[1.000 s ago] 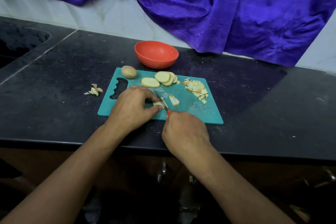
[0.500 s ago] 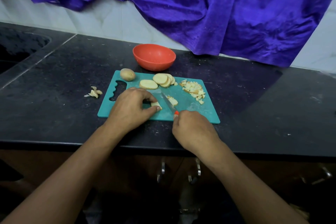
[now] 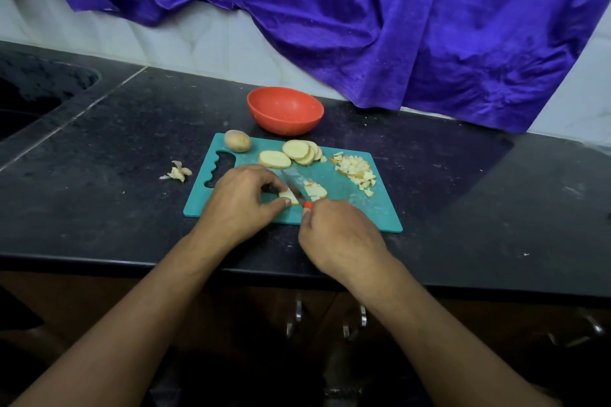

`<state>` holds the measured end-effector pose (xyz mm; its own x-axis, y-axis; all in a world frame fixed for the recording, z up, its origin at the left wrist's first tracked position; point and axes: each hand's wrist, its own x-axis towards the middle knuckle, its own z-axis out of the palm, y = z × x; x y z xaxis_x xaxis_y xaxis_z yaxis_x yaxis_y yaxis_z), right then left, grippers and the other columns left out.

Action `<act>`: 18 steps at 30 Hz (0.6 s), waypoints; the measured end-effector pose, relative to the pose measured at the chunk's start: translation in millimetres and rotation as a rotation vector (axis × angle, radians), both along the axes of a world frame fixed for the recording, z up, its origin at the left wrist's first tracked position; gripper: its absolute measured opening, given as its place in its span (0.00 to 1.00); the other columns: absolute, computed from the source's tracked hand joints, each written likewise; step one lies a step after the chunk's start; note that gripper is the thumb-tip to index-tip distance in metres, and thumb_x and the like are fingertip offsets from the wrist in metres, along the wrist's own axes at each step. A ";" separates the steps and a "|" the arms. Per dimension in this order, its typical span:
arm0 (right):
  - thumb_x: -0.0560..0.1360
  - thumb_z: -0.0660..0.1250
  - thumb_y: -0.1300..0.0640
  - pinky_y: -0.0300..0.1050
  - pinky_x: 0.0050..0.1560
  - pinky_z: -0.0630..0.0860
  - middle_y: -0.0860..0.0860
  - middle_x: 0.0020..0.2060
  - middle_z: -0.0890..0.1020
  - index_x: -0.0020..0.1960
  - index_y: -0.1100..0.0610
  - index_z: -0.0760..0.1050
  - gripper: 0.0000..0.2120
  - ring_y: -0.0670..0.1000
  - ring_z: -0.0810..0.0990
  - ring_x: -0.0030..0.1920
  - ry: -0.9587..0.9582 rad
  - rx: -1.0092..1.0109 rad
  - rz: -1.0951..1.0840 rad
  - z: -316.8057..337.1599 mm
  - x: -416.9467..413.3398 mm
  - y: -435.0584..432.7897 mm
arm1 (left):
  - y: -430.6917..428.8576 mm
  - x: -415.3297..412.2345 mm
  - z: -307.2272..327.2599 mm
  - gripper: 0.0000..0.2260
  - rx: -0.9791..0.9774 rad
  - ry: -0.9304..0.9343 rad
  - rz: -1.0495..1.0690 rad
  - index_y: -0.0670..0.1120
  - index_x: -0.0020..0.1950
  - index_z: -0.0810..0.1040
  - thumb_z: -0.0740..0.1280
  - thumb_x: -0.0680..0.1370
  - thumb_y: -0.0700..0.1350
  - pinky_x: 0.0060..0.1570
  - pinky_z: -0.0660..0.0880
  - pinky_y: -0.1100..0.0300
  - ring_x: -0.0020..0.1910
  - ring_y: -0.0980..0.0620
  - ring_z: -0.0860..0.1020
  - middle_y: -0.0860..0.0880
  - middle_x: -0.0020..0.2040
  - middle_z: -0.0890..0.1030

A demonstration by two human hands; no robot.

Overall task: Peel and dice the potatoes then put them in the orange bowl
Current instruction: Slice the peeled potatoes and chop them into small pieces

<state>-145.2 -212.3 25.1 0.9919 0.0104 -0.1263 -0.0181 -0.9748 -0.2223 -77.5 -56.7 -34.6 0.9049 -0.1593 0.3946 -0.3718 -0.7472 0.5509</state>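
R hand (image 3: 337, 231) by the board's (image 3: 363, 213) front edge, fingers curled round the knife (image 3: 292, 180) handle; blade points away from the body, over the board's middle. L hand (image 3: 241, 205) just left of it, thumb & fingertips pinching a small potato piece (image 3: 288, 196) down on the board; blade touching or just beside that piece, can't tell which. Main risk: the piece is small & the L fingertips sit right at the blade; a slip of the damp piece, or a cut taken too close, could nick thumb or finger. Just right of the blade lie the cut strips (image 3: 315, 190); prob. scatter or cling to the blade if it's lifted fast. Further back: round slices (image 3: 299, 150) overlapping near the back edge; diced heap (image 3: 355, 170) toward the back-right corner, close to the right edge, so a careless sweep could push bits onto the counter (image 3: 463, 208). At the back-left corner the whole potato (image 3: 237, 141) looks unpeeled; could roll off. Just past the back edge, the orange bowl (image 3: 285, 111); no potato seen in it, so transfer not yet done.
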 end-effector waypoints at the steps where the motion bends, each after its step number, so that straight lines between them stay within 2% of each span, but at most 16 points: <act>1: 0.85 0.57 0.47 0.48 0.42 0.72 0.52 0.48 0.78 0.60 0.56 0.77 0.16 0.53 0.79 0.48 0.012 0.000 0.003 0.0 0.7 1.7 | 0.3 0.2 -0.3 0.09 0.003 0.003 0.000 0.54 0.51 0.86 0.77 0.73 0.53 0.59 0.77 0.50 0.53 0.57 0.79 0.58 0.50 0.83; 5: 0.84 0.58 0.47 0.49 0.43 0.72 0.53 0.49 0.78 0.62 0.56 0.76 0.15 0.54 0.79 0.50 0.037 -0.009 0.010 -1.4 2.6 5.9 | 1.1 0.5 -1.7 0.07 -0.002 -0.007 -0.005 0.54 0.49 0.86 0.76 0.73 0.52 0.59 0.77 0.50 0.53 0.57 0.79 0.58 0.49 0.84; 8: 0.85 0.58 0.47 0.49 0.43 0.72 0.52 0.47 0.76 0.61 0.55 0.76 0.15 0.54 0.79 0.49 0.036 -0.010 0.008 -4.4 2.7 7.3 | 1.3 0.7 -2.5 0.07 -0.003 -0.019 -0.007 0.54 0.49 0.86 0.76 0.73 0.52 0.58 0.77 0.50 0.53 0.58 0.79 0.58 0.49 0.84; 18: 0.85 0.56 0.49 0.49 0.43 0.73 0.52 0.47 0.78 0.61 0.55 0.76 0.14 0.53 0.79 0.47 -0.010 -0.041 0.022 -15.5 -2.8 7.2 | 1.7 2.1 -3.4 0.06 0.005 -0.031 -0.023 0.54 0.48 0.87 0.77 0.73 0.52 0.56 0.78 0.50 0.51 0.58 0.80 0.58 0.48 0.84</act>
